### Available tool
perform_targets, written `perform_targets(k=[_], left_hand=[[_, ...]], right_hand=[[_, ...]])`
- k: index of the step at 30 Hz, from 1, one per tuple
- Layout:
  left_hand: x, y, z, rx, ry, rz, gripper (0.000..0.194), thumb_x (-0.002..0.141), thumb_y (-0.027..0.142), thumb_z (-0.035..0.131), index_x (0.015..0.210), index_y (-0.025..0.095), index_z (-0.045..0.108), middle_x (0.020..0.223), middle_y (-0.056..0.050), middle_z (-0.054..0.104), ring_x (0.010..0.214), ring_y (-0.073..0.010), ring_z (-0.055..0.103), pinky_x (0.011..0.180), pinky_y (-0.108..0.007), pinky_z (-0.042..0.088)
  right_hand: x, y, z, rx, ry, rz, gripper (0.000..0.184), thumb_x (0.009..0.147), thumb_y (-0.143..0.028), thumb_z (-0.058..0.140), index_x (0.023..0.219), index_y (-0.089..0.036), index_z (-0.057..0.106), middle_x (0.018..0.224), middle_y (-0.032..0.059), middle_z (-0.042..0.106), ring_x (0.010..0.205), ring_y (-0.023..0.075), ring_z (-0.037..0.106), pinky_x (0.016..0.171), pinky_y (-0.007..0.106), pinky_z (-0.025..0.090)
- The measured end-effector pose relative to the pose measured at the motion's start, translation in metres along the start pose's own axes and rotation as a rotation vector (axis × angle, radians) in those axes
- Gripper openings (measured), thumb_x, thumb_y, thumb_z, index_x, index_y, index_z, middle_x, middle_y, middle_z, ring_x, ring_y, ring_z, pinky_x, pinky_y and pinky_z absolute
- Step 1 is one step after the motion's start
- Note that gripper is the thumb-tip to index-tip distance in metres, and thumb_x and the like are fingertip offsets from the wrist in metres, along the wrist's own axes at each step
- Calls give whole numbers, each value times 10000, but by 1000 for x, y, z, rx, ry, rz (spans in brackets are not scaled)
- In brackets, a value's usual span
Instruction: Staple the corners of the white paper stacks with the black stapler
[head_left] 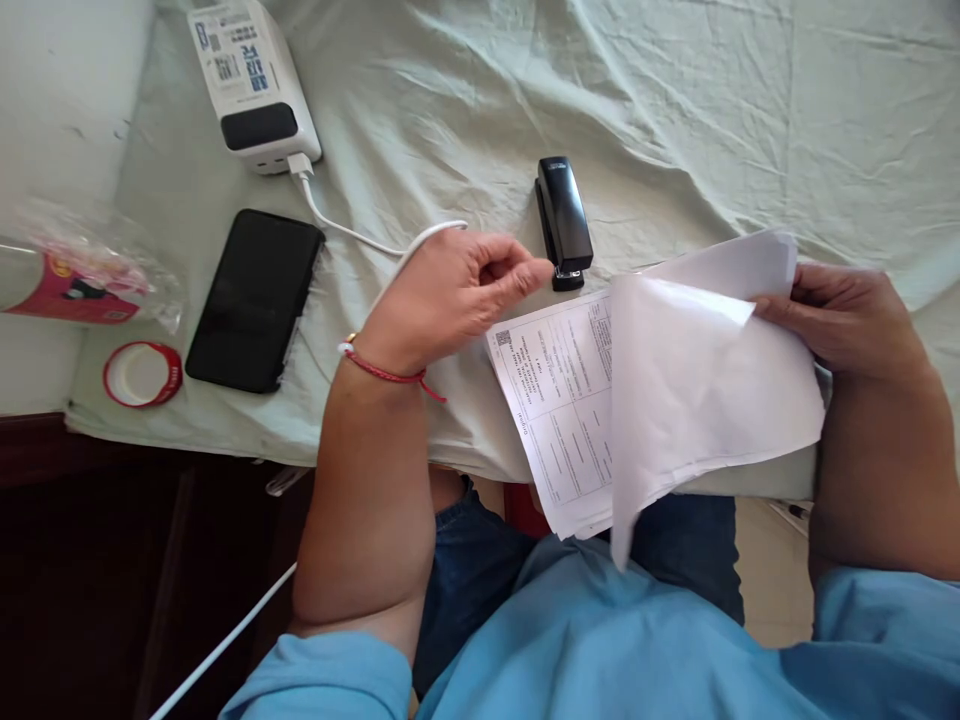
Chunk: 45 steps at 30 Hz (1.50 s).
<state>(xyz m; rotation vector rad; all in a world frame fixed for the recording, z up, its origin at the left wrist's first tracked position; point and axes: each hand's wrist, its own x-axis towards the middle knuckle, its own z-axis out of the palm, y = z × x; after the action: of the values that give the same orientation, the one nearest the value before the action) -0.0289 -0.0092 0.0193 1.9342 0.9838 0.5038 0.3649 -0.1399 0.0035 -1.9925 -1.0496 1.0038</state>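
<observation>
My right hand (855, 315) grips the right end of a stack of white papers (566, 400), thumb on top. One sheet (667, 370) is folded over toward the right, its blank back showing and its lower edge hanging loose. The left part of the stack shows a printed form, and the papers reach past the table's near edge. My left hand (469, 290), with a red string at its wrist, is above the cloth left of the papers. Its thumb and forefinger are pressed together, with nothing visible in them. Just beyond those fingertips lies a black stapler (565, 220).
A white power bank (255, 90) sits at the back left, its white cable (352, 235) running behind my left wrist. Left of that wrist are a black phone (255, 300), a red-rimmed tape roll (142, 374) and a pink-labelled plastic package (82, 280). Wrinkled pale cloth (420, 90) covers the table.
</observation>
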Motion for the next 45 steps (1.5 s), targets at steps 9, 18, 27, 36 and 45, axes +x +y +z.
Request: perform_targets(k=[9, 18, 27, 36, 45], left_hand=[[-1, 24, 14, -122, -134, 129, 506, 1115, 623, 529, 1202, 218, 819, 1211, -70, 817, 1155, -222, 746, 994, -319, 592], [-5, 35, 10, -145, -164, 90, 394, 1075, 518, 610, 1339, 287, 790, 1417, -47, 782, 1364, -283, 694, 1018, -350, 615], [0, 16, 8, 45, -54, -35, 218, 925, 369, 692, 1024, 213, 808, 1011, -55, 818, 790, -177, 663, 739, -329, 546], [7, 0, 1, 309, -126, -76, 222, 844, 319, 685, 969, 219, 840, 919, -34, 750, 941, -227, 686, 1001, -381, 533], [4, -3, -4, 243, -326, -45, 204, 785, 310, 633, 775, 251, 828, 753, -3, 743, 802, -201, 652, 954, -399, 545]], right_hand=[[0, 2, -1, -21, 14, 12, 506, 651, -543, 1050, 1037, -242, 922, 892, 25, 820, 676, 104, 654, 527, 160, 535], [0, 0, 1, 13, 3, 15, 494, 634, -516, 1062, 1024, -246, 925, 888, 25, 828, 672, 119, 674, 538, 183, 570], [0, 2, -1, 5, 7, 8, 522, 645, -534, 1059, 1044, -226, 921, 882, 26, 819, 682, 106, 667, 541, 157, 560], [1, 2, -1, 1, 8, -6, 472, 646, -512, 1057, 1000, -233, 917, 872, 27, 818, 666, 117, 659, 528, 184, 553], [2, 0, -3, -47, -9, 30, 534, 610, -601, 1056, 922, -214, 862, 742, 19, 746, 590, 125, 602, 422, 195, 451]])
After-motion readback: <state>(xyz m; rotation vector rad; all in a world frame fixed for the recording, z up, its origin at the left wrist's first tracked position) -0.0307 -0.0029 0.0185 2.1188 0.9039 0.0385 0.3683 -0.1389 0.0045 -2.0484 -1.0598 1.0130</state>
